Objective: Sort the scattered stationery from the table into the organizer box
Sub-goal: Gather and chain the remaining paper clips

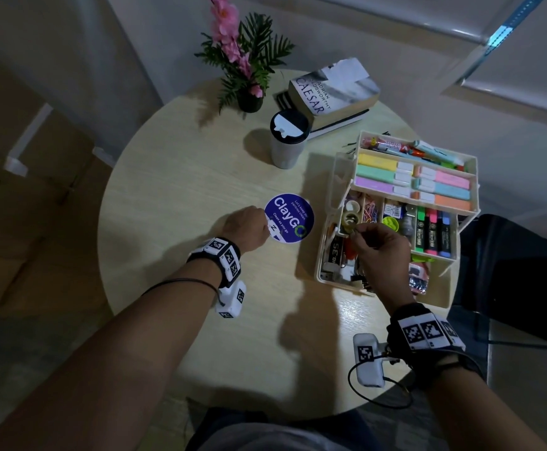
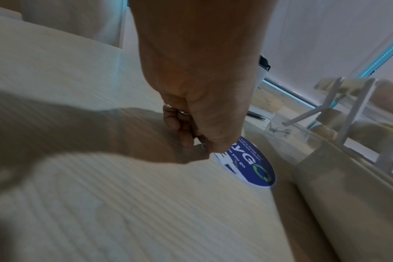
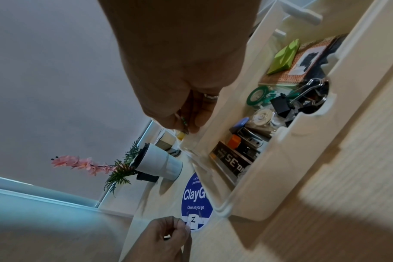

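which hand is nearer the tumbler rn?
Left, though neither is near. The left hand sits on the table toward the person from the tumbler, at the round blue sticker; the right hand is over the organizer box.

Matt wood-grain table (image 1: 181, 177); glossy plastic organizer box (image 1: 467, 203).

Both forearms are bare, without sleeves. On the left wrist, in the middle left of the head view, sits a black band (image 1: 223, 255) with white square tags that carry black block patterns, and a small white camera box (image 1: 231, 299) hangs below it. A thin black cord (image 1: 181, 283) goes around the left forearm. The right wrist, in the lower right, has a similar black band (image 1: 428, 330) with patterned tags, a white camera box (image 1: 368, 359) and a thin black cable loop (image 1: 379, 397). Each hand wears a ring (image 2: 183, 112) on one finger.
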`<state>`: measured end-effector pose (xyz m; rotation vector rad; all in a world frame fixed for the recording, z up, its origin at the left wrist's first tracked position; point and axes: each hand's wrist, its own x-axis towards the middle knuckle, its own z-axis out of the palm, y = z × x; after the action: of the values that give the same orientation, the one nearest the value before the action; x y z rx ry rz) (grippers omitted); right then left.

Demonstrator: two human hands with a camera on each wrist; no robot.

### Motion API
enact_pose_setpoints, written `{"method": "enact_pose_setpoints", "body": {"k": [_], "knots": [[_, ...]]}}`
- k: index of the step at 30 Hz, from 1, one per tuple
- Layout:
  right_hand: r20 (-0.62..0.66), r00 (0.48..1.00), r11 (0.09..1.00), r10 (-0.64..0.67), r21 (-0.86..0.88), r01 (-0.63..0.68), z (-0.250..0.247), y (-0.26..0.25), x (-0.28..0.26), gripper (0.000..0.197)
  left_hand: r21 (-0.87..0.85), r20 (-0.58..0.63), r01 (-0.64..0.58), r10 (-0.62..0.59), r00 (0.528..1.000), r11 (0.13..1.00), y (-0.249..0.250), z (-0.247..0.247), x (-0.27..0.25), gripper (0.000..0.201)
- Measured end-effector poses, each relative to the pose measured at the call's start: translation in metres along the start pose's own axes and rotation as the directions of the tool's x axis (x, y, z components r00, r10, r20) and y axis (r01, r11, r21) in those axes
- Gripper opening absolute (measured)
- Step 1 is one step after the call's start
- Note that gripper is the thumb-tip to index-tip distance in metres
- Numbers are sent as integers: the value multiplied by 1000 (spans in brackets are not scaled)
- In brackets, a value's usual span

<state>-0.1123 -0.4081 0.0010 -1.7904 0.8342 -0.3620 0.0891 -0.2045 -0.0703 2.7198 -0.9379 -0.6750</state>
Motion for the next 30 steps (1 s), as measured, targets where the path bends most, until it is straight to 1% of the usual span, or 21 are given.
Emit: {"method": "enact_pose_setpoints", "body": {"k": [2, 6, 9, 11, 13, 16, 18, 19, 21, 24, 26, 28, 30], "knots": [[0, 1000, 1000, 1, 13, -1, 0, 0, -1, 21, 8, -7, -11, 11, 1000, 1000, 0, 0, -2, 25], [-12, 1000, 1000, 6, -2, -6, -3, 2, 1, 17, 10, -31, -38, 38, 999, 999, -1, 3, -6, 25], [-54, 998, 999, 29, -13, -30, -6, 5, 4, 14, 25, -79, -73, 74, 994, 997, -2, 6, -12, 25], [-107, 994, 999, 35, -17, -37, -9, 4, 6, 14, 26, -111, -90, 92, 989, 996, -1, 8, -18, 23], [-150, 988, 998, 45, -27, -49, -11, 5, 9, 14, -29, -141, -92, 87, 986, 995, 0, 7, -23, 21], [-176, 981, 995, 87, -36, -95, -14, 3, 15, 9, -235, -173, -62, 21, 985, 970, 10, 3, -30, 12], [-200, 973, 990, 115, -52, -128, -15, 1, 20, 11, -433, -201, -68, -22, 979, 899, 25, -2, -30, 6], [-211, 969, 988, 126, -62, -142, -15, 0, 23, 15, -515, -218, -79, -41, 975, 854, 36, -5, -29, 6], [-211, 970, 985, 119, -100, -143, -16, -5, 26, 17, -603, -240, -106, -53, 969, 791, 64, -15, -28, 10], [-134, 986, 981, 96, -154, -116, -21, -10, 27, 4, -635, -282, -190, 4, 959, 748, 113, -29, -30, 12], [-93, 994, 981, 58, -180, -74, -28, -9, 27, 8, -626, -305, -229, 37, 952, 746, 142, -33, -30, 9], [-68, 997, 984, 31, -171, -42, -37, -4, 29, 9, -627, -292, -223, 40, 956, 747, 166, -34, -28, 6], [-48, 998, 989, 38, -140, -44, -50, 1, 29, 8, -626, -273, -197, 25, 962, 755, 187, -32, -24, 2]]}}
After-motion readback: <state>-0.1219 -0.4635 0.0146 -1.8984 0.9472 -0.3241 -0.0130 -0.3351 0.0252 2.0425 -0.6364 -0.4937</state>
